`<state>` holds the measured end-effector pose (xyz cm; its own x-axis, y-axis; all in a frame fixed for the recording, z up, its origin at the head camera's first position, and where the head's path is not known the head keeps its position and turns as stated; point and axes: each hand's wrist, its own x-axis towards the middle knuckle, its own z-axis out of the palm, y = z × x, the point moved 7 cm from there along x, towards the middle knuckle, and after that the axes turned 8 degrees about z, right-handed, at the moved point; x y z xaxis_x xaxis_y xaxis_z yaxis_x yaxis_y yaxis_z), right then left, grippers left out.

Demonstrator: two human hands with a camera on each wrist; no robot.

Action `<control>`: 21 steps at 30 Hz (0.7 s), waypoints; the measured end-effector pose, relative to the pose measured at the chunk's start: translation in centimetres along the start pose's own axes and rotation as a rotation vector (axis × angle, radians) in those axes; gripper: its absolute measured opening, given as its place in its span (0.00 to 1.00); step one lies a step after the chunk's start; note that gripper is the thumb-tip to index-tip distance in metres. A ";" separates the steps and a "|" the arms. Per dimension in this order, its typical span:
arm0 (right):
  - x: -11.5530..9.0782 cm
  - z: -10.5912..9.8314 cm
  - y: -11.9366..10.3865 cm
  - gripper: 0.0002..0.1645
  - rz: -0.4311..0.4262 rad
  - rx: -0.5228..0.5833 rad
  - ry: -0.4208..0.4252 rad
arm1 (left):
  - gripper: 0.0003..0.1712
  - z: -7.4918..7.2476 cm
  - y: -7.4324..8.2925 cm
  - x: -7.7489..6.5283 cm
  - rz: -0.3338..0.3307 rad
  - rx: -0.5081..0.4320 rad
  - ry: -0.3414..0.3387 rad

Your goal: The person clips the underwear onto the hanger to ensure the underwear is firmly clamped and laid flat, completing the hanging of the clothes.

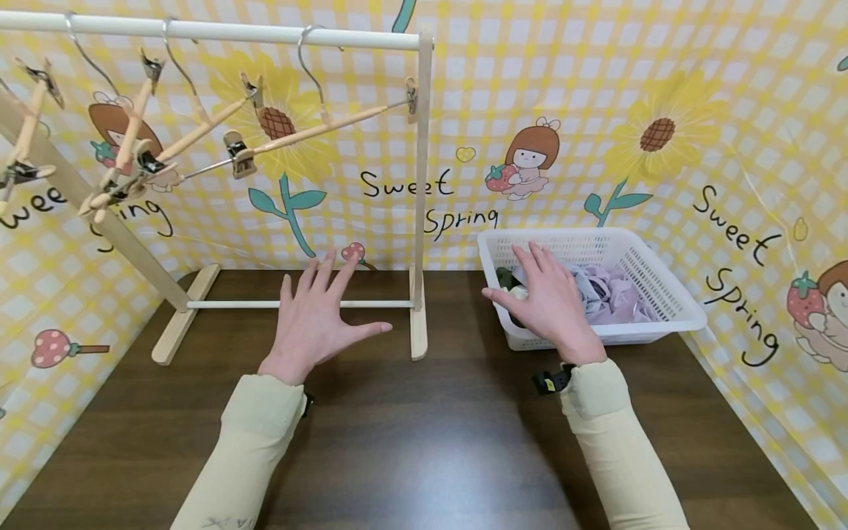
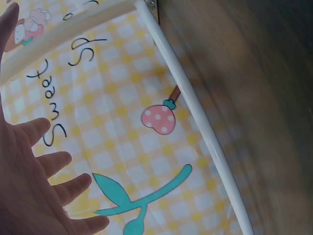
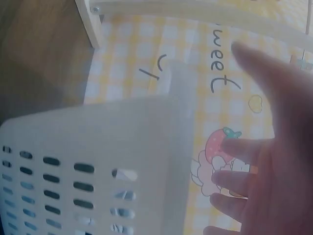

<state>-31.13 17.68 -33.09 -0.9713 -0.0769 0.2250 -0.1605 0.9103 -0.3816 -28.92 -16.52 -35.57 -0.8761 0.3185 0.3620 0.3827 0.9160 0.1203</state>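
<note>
My left hand (image 1: pixel 311 316) is spread with straight fingers in front of the wooden drying rack (image 1: pixel 420 184), holding nothing; the left wrist view shows its fingers (image 2: pixel 63 161) apart beside the rack's lower white bar (image 2: pixel 195 112). Over the near left part of a white plastic basket (image 1: pixel 669 324) hovers my right hand (image 1: pixel 553 298), fingers extended and thumb out to the left. Folded or bunched cloths (image 1: pixel 619 291) in lilac, grey-blue and dark green lie in the basket, partly hidden by that hand. In the right wrist view the slotted basket wall (image 3: pixel 112 132) stands beside the right hand (image 3: pixel 274 161).
Several wooden clip hangers (image 1: pixel 285 140) hang by metal hooks from the rack's white top bar (image 1: pixel 232 28). A wooden foot (image 1: pixel 418 338) of the rack stands on the dark table (image 1: pixel 424 434). Yellow checked cloth (image 1: pixel 570 81) covers the walls behind and beside.
</note>
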 end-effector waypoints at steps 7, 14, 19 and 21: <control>0.0 -1.2 0.8 0.50 0.028 0.047 0.027 | 0.70 -0.6 1.6 -0.3 0.061 -0.004 0.079; 0.1 -2.6 1.2 0.46 0.034 0.055 0.042 | 0.67 -1.2 3.6 -0.5 0.123 -0.051 0.152; 0.3 -3.8 1.5 0.43 0.037 0.051 0.047 | 0.63 -1.6 5.6 -0.5 0.187 -0.066 0.202; 0.3 -4.3 1.7 0.42 0.039 0.051 0.050 | 0.62 -1.7 6.4 -0.5 0.221 -0.069 0.222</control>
<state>-30.96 20.90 -29.84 -0.9672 -0.0198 0.2534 -0.1324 0.8902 -0.4359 -25.58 -11.22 -33.43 -0.6868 0.4401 0.5784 0.5823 0.8095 0.0755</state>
